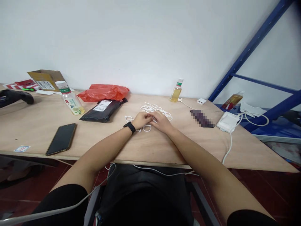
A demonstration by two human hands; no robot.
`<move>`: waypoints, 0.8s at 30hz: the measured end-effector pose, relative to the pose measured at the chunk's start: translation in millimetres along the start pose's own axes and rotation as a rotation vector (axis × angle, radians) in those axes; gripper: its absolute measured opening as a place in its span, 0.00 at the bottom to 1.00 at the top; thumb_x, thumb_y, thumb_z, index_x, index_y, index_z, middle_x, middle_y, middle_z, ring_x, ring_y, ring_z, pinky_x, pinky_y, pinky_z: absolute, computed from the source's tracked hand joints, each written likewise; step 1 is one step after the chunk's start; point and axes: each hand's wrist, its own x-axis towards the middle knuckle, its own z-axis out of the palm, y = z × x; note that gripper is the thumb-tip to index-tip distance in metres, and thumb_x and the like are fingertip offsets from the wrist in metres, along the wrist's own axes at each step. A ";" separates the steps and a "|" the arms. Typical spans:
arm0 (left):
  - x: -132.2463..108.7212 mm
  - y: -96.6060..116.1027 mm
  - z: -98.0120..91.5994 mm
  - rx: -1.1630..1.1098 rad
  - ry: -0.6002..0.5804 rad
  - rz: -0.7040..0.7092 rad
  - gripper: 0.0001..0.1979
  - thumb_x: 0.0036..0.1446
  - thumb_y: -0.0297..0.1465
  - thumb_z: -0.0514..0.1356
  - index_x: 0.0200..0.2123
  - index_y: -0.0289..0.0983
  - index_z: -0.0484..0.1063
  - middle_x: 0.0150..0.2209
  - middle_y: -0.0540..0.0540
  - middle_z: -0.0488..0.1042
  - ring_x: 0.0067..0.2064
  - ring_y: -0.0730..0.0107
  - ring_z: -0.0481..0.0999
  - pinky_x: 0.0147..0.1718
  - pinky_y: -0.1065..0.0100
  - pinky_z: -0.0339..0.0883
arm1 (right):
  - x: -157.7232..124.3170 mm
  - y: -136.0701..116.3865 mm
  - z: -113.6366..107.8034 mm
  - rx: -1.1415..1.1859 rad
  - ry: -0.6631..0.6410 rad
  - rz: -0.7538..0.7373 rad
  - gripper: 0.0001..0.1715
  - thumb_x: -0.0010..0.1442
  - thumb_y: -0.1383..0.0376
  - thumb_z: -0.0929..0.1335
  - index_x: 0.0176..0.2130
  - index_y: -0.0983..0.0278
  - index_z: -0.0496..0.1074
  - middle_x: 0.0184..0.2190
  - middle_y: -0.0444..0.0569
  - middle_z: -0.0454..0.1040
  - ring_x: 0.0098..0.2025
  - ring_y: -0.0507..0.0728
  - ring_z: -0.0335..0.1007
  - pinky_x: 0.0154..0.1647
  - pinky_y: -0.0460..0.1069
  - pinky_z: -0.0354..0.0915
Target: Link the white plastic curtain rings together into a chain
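Position of items is recorded against the black parcel (107, 113) on the wooden table (141, 147), sides taken as the seated person faces. I observe both bare hands working together to the right of the parcel.

The left hand (142, 120), a black band (130, 126) on its wrist, has its thumb and fingers drawn together. The right hand (162, 122) has its fingers bent inward, and its tips meet those of the left. A bit of white shows at the meeting point; I cannot tell whether either hand grips it.

The heap of white rings (154, 108) lies right of the parcel, just beyond the hands. A loose ring (129, 118) lies between the parcel and the left hand; another ring (147, 128) lies further right, on the near side of the hands.

A red plastic bag (104, 92) lies at the parcel's far edge. To the parcel's left stands a labelled bottle (72, 102); left and nearer the person lies a dark-screened phone (61, 139). Well to the parcel's right, beyond the rings, stands a second bottle (176, 92) containing yellowish liquid.
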 end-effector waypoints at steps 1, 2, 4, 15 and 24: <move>0.6 0.2 0.4 -0.029 0.015 0.006 0.14 0.54 0.37 0.63 0.36 0.30 0.78 0.32 0.45 0.80 0.30 0.72 0.75 0.30 0.71 0.68 | 0.2 -0.9 0.2 0.004 0.021 0.001 0.19 0.60 0.65 0.69 0.52 0.60 0.71 0.44 0.52 0.74 0.45 0.60 0.69 0.47 0.55 0.67; 1.1 0.6 0.0 -0.037 0.040 0.018 0.14 0.54 0.37 0.63 0.35 0.30 0.78 0.32 0.44 0.80 0.30 0.71 0.75 0.30 0.71 0.68 | 0.3 -1.5 0.5 0.007 0.042 -0.001 0.19 0.60 0.65 0.69 0.51 0.60 0.71 0.44 0.52 0.74 0.45 0.60 0.69 0.48 0.56 0.67; 1.2 1.7 -2.3 -0.005 0.110 0.065 0.13 0.54 0.36 0.63 0.36 0.31 0.78 0.33 0.44 0.80 0.32 0.70 0.76 0.32 0.70 0.70 | 0.5 -1.5 1.4 0.014 0.082 -0.011 0.17 0.62 0.66 0.67 0.51 0.59 0.71 0.44 0.51 0.75 0.47 0.60 0.70 0.49 0.56 0.67; -2.6 7.3 -4.2 0.123 0.139 0.184 0.15 0.56 0.38 0.62 0.41 0.33 0.80 0.38 0.43 0.82 0.39 0.64 0.79 0.41 0.66 0.72 | -2.2 5.2 1.2 0.078 0.213 0.177 0.10 0.63 0.65 0.66 0.43 0.59 0.76 0.38 0.49 0.78 0.38 0.56 0.75 0.42 0.52 0.72; -6.3 15.2 -0.3 0.191 0.297 0.155 0.08 0.51 0.29 0.61 0.33 0.32 0.79 0.31 0.46 0.80 0.33 0.69 0.77 0.35 0.71 0.70 | -3.3 4.3 9.2 0.142 0.214 0.182 0.18 0.62 0.63 0.67 0.52 0.58 0.73 0.40 0.49 0.78 0.39 0.56 0.76 0.41 0.52 0.74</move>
